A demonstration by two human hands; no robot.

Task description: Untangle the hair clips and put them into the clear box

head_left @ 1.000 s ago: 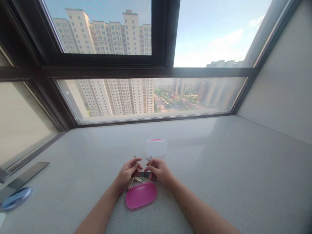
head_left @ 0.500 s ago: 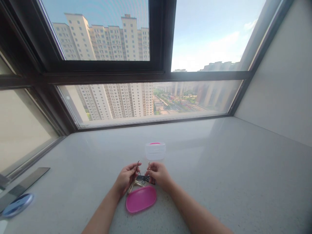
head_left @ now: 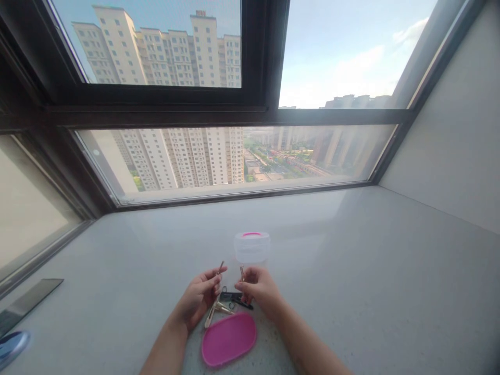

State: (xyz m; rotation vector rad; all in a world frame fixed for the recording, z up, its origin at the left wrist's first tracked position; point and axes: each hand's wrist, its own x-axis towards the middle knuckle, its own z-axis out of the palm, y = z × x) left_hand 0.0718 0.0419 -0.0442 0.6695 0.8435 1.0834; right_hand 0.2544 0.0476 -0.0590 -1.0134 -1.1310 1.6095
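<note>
My left hand [head_left: 196,298] grips a slim gold-coloured metal tool [head_left: 213,310], whose thin tip rises above my fingers and whose long end reaches down past my palm. My right hand [head_left: 260,290] pinches a small metal implement [head_left: 242,274], mostly hidden by my fingers. Below and between my hands lie a black nail clipper [head_left: 234,297] and a small gold tool [head_left: 222,309]. Nearer me sits a flat pink oval lid [head_left: 228,339]. Just beyond my hands stands a clear plastic container [head_left: 252,249] with a pink-topped lid.
The hands work on a wide pale stone window sill [head_left: 351,271] under a dark-framed window [head_left: 250,117]. A dark metal ruler [head_left: 25,304] and a round blue object [head_left: 11,348] lie at the far left. A pale wall [head_left: 441,130] rises on the right.
The looped tops seen earlier in my hands have given way to thin metal tips. My hands have moved slightly apart, and the view has tilted up, so everything sits lower in the picture.
</note>
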